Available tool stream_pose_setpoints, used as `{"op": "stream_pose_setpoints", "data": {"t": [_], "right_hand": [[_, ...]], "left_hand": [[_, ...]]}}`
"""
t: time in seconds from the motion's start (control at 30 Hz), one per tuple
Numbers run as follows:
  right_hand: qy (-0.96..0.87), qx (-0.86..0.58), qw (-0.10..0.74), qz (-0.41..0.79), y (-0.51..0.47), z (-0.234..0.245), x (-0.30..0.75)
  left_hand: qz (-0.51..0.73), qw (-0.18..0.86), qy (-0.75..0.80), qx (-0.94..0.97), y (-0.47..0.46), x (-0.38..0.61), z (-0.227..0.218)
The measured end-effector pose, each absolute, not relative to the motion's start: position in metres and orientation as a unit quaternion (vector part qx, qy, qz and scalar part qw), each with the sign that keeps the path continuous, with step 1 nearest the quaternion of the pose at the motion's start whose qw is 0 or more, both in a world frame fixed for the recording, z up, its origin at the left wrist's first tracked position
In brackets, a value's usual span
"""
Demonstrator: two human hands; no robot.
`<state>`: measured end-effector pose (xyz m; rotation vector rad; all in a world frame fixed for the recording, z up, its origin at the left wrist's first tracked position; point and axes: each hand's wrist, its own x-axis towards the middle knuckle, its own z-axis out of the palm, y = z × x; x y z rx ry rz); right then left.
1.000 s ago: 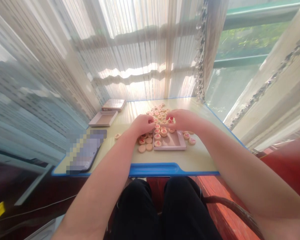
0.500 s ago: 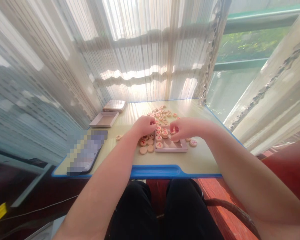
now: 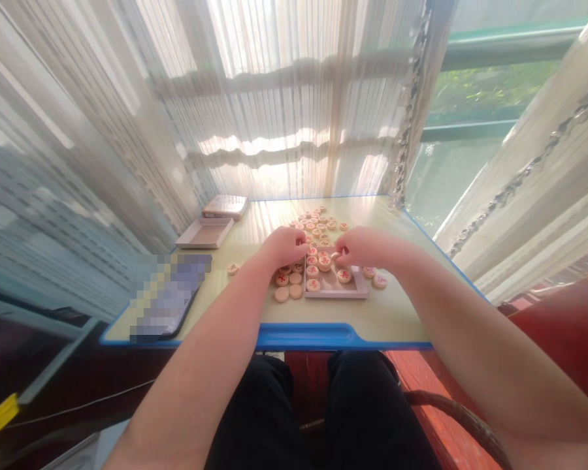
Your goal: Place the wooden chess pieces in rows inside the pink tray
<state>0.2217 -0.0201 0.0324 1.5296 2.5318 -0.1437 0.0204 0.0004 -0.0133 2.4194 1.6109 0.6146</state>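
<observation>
A shallow grey tray [image 3: 357, 292] sits just below the centre of the frame, on a pale table [image 3: 396, 313] with a blue edge. In it lie a few round wooden game pieces [image 3: 343, 275] with red marks, most of them lined up along its left side.

The left hand [image 3: 287, 247] rests curled at the tray's upper left corner, fingertips down among the pieces. Whether it grasps one cannot be told. The right hand [image 3: 365, 248] hovers over the tray's far edge with thumb and fingers drawn together. Whether a piece sits between them cannot be told either.

Just left of the tray is a small cluster of pieces [image 3: 281, 294], some blank side up, and two more [image 3: 379, 281] lie just right of it. A loose scatter of pieces [image 3: 318, 228] spreads beyond the hands, and a lone piece [image 3: 232, 267] lies further left.

In the table's upper left corner are an open box half [image 3: 204, 233] and a closed box [image 3: 224, 206]. A flat blurred object [image 3: 169, 300] lies at the lower left. Sheer curtains [image 3: 274, 98] hang behind.
</observation>
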Motion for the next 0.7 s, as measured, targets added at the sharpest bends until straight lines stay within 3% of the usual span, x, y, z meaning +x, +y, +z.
{"op": "stream_pose_setpoints", "data": {"t": [0.13,0.7], "right_hand": [[0.85,0.525,0.046,-0.021,-0.022,0.033,0.222],[0.834,0.524,0.07,-0.16,-0.022,0.039,0.229]], "left_hand": [[0.205,0.088,0.544,0.809,0.0,0.021,-0.013],[0.207,0.083,0.547,0.807,0.002,0.019,-0.016]]}}
